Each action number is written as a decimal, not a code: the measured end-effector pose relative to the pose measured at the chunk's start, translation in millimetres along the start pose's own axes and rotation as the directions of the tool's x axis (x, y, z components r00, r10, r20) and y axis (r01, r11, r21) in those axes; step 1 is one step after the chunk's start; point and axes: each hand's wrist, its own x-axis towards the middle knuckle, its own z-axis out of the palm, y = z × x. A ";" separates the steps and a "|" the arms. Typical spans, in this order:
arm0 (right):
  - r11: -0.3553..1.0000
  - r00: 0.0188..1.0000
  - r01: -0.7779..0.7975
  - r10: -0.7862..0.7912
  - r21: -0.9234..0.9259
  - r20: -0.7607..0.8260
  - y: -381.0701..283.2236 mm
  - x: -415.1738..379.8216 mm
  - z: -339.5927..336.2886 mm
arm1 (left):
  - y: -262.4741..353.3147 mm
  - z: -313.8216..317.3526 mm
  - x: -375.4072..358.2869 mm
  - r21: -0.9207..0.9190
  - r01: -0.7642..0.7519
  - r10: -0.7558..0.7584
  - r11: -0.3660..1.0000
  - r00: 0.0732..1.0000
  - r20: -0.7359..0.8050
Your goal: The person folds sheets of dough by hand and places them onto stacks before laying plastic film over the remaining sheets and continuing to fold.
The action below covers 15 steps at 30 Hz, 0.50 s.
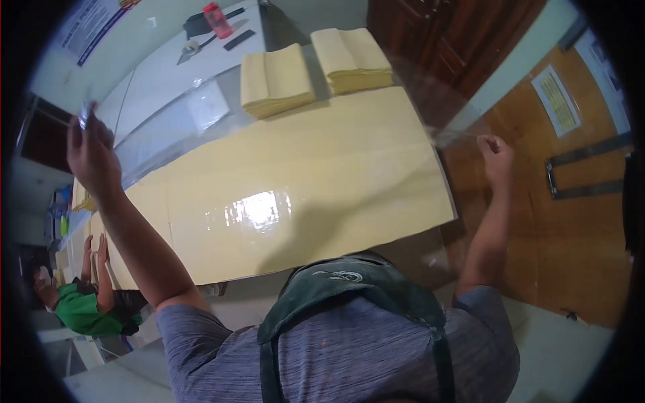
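Note:
My left hand (95,158) is raised at the left, its fingers closed on a shiny, see-through bit that looks like the edge of clear plastic film. Out past the table's right end, my right hand (496,160) pinches a corner of clear plastic film (453,131), which shows only faintly. Below and between my hands lies a wide pale yellow sheet (363,168) on the table. Its surface is glossy, with a bright reflection near the middle. How far the film reaches between my hands is hard to make out.
Two folded yellow stacks (275,79) (353,57) stand at the back. Behind are a white table (151,74), a red bottle (217,20) and a dark flat object (240,39). A co-worker in green (87,309) is at the left. Brown wooden doors (450,40) stand at the right.

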 end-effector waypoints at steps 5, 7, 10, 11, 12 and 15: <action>0.976 0.958 -0.031 -0.032 0.214 0.285 -34.0 24.0 27.7 | -106.9 -136.8 -47.6 0.227 0.315 -0.301 0.922 0.949 -0.093; 0.974 0.952 -0.101 0.035 0.203 0.305 -30.5 29.1 62.3 | -146.3 -167.0 -80.2 0.276 0.468 -0.425 0.840 0.882 -0.203; 0.996 0.988 -0.079 0.082 -0.032 0.133 -26.4 21.5 146.0 | -208.4 -203.7 -126.4 0.453 0.531 -0.473 0.716 0.846 -0.245; 0.946 0.993 0.119 -0.111 -0.303 0.043 -23.5 15.6 176.4 | -226.5 -209.9 -138.3 0.550 0.484 -0.435 0.681 0.871 -0.229; 0.911 0.991 0.133 -0.123 -0.389 0.051 -9.0 16.6 201.5 | -245.5 -219.0 -147.4 0.592 0.471 -0.451 0.654 0.871 -0.196; 0.798 0.987 0.161 -0.122 -0.580 0.106 15.2 19.1 259.9 | -281.0 -224.7 -151.2 0.822 0.427 -0.509 0.377 0.837 -0.201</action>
